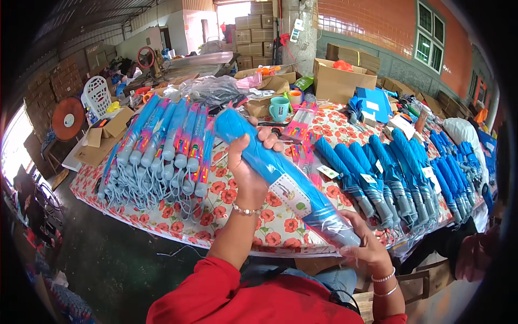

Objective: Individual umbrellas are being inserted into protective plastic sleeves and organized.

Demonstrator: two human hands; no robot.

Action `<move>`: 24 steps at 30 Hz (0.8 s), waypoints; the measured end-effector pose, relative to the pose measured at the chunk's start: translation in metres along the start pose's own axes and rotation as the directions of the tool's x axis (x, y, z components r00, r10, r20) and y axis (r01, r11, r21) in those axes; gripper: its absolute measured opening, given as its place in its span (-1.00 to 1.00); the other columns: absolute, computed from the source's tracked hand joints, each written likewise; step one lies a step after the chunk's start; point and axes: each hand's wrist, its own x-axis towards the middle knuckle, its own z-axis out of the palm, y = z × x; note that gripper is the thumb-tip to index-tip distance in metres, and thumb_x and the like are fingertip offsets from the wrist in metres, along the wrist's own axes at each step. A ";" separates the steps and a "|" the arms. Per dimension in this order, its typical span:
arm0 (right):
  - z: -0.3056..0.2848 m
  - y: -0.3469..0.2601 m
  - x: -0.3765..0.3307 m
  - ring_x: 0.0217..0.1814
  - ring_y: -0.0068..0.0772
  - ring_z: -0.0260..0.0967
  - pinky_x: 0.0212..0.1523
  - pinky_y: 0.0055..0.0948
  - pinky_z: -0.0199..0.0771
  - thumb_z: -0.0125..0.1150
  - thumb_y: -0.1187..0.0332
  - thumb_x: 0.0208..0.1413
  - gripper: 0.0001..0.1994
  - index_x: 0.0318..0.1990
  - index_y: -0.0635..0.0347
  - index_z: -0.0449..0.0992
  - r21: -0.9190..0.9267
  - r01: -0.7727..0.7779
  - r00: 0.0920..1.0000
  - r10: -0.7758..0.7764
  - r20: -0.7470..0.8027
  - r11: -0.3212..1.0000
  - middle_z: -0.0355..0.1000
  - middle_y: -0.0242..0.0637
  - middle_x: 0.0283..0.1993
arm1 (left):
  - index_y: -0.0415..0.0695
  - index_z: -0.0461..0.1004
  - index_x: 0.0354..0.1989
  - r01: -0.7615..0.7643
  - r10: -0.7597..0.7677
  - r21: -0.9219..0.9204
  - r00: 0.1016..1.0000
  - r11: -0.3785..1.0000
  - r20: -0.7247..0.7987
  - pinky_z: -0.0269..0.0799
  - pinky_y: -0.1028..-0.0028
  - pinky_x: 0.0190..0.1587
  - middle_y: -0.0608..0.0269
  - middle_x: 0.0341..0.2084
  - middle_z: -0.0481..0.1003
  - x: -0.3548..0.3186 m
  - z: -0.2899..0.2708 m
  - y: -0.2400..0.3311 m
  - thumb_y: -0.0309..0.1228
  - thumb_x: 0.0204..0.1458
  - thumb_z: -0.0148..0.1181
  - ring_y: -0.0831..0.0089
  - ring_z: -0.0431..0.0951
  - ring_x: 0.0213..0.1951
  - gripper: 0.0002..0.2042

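A folded blue umbrella (259, 164) in a clear plastic sleeve lies slantwise across both my hands, above the table. My left hand (251, 151) wraps round its upper part, fingers over the far side. Down at the grey handle end, my right hand (364, 240) grips it with thumb and fingers. A white paper tag (290, 194) shows through the plastic. On my left is a stack of sleeved umbrellas (162, 146) with pink printed strips and grey handles with cords. To the right lie several folded blue umbrellas (372, 173) without sleeves, some with tags.
The table has a red-flowered cloth (270, 227). Beyond my hands are pink printed sleeves (299, 121), a teal mug (279, 109) and a cardboard box (342, 81). More blue umbrellas (453, 173) lie far right, near another person's dark-clothed arm (477, 254). An orange round fan (68, 119) stands left.
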 end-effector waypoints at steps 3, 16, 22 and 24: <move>-0.009 0.014 0.007 0.29 -0.32 -0.02 0.21 -0.39 0.04 0.34 0.33 -0.27 -0.07 0.29 0.20 -0.10 0.108 0.190 0.980 -0.196 0.045 0.976 -0.05 -0.19 0.28 | -0.15 0.27 -0.13 0.031 -0.034 0.093 0.999 0.995 0.031 0.31 0.41 -0.29 0.30 -0.51 0.26 0.008 0.001 -0.005 -0.30 -0.11 0.14 0.43 0.31 -0.44 -0.64; -0.027 0.034 0.019 0.16 -0.46 0.13 0.06 -0.47 0.21 0.16 0.30 0.06 -0.45 0.20 0.23 0.16 -0.084 0.121 0.972 -0.135 -0.191 0.989 0.18 -0.28 0.16 | -0.23 0.32 -0.27 0.073 -0.075 0.298 0.997 0.952 -0.005 0.38 0.35 -0.31 0.17 -0.51 0.38 0.076 0.019 -0.020 -0.38 -0.19 0.18 0.33 0.41 -0.47 -0.70; -0.045 0.039 0.033 0.03 -0.37 0.21 -0.03 -0.39 0.29 0.28 0.19 -0.03 -0.33 0.21 0.09 0.10 -0.178 0.345 0.928 -0.363 -0.084 0.922 0.14 -0.16 0.16 | -0.32 0.23 -0.09 0.069 -0.059 0.450 0.998 0.890 -0.036 0.29 0.46 -0.27 0.09 -0.39 0.37 0.060 0.047 -0.025 -0.35 -0.13 0.17 0.45 0.32 -0.43 -0.56; -0.027 0.038 0.052 0.04 -0.29 0.22 -0.01 -0.37 0.28 0.25 0.09 -0.02 -0.31 0.21 0.15 0.09 -0.460 0.457 0.849 -0.527 -0.029 0.761 0.17 -0.09 0.13 | -0.31 0.18 -0.05 0.068 -0.110 0.394 0.990 0.917 0.084 0.24 0.49 -0.23 0.09 -0.34 0.31 0.066 0.036 -0.019 -0.34 -0.10 0.16 0.46 0.27 -0.39 -0.53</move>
